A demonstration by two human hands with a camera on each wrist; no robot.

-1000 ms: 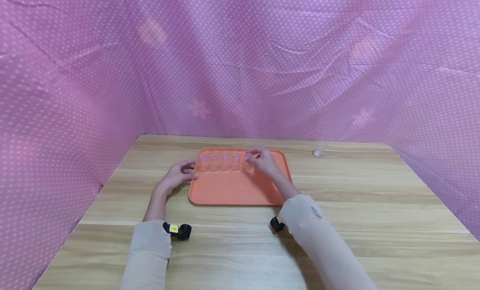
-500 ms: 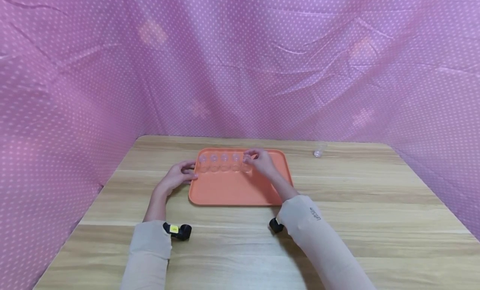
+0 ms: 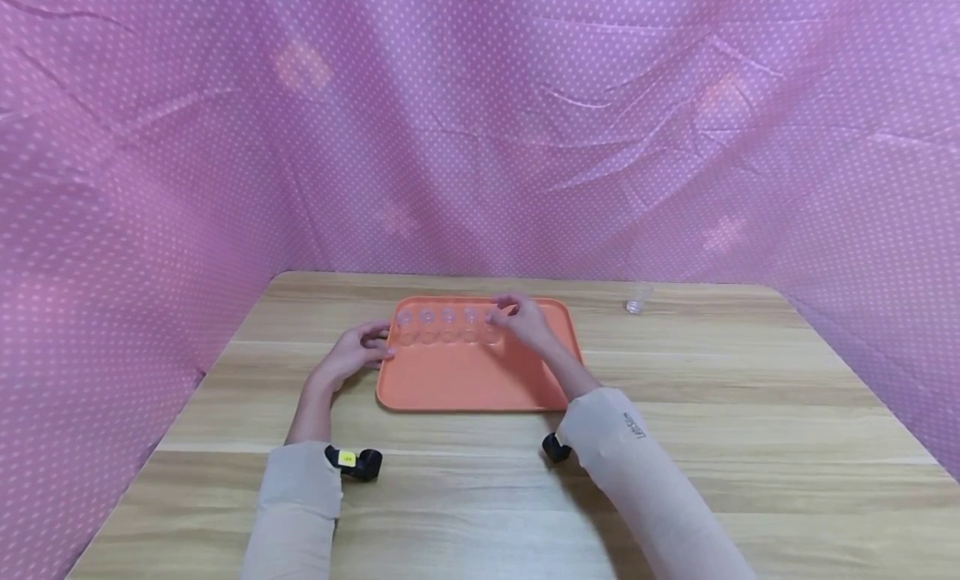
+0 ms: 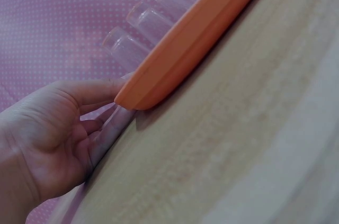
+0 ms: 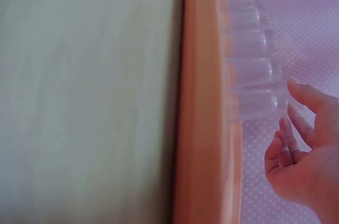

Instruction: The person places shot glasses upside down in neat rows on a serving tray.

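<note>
Several small clear cups (image 3: 448, 326) stand in a row along the far left part of an orange tray (image 3: 465, 380), their thick bases apparently facing up. My left hand (image 3: 351, 352) grips the tray's left edge; the left wrist view has its thumb over the rim and fingers below. My right hand (image 3: 527, 322) is at the top of the rightmost cup (image 5: 257, 104). In the right wrist view the right hand's thumb and fingers are spread apart just off that cup's end, with nothing pinched between them.
Another clear cup (image 3: 635, 303) stands upright on the wooden table (image 3: 712, 380), to the right beyond the tray. Pink dotted cloth (image 3: 480, 147) encloses the table's back and sides. The tray's near half is bare orange.
My right hand has set the rightmost cup down a little further left, beside the row, and its fingers have parted from it. The left hand has stayed at the tray's edge.
</note>
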